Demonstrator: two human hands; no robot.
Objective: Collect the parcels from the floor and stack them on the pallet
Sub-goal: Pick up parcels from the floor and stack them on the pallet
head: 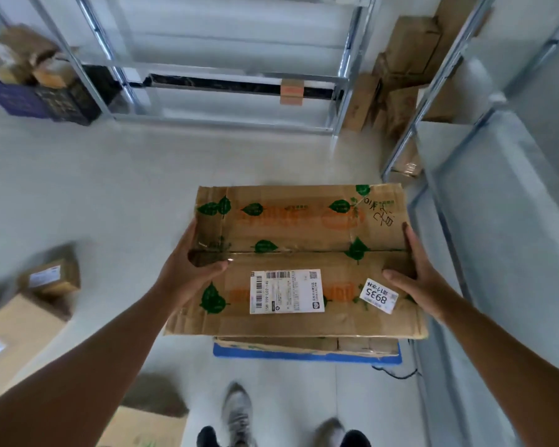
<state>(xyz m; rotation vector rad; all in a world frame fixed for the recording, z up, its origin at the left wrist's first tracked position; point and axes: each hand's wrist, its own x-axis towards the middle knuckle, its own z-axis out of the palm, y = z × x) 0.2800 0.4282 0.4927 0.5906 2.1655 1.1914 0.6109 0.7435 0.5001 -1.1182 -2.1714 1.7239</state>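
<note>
A wide brown cardboard parcel [297, 253] with green leaf prints, a white shipping label and a "8935" sticker is held between both hands in front of me. My left hand [188, 269] grips its left edge, thumb on top. My right hand [417, 272] grips its right edge, thumb on top and fingers along the side. Directly beneath it lies another cardboard parcel [307, 346] on a blue pallet [304, 356], mostly hidden. I cannot tell whether the held parcel touches the one below.
Several parcels lie on the floor at the left: a small one [50, 277], a large one [17, 330] and one near my feet [146, 427]. Metal shelving [226, 79] stands ahead, another rack [484, 195] at the right. Boxes [400, 72] lean in the far corner. A crate of parcels [36, 88] sits far left.
</note>
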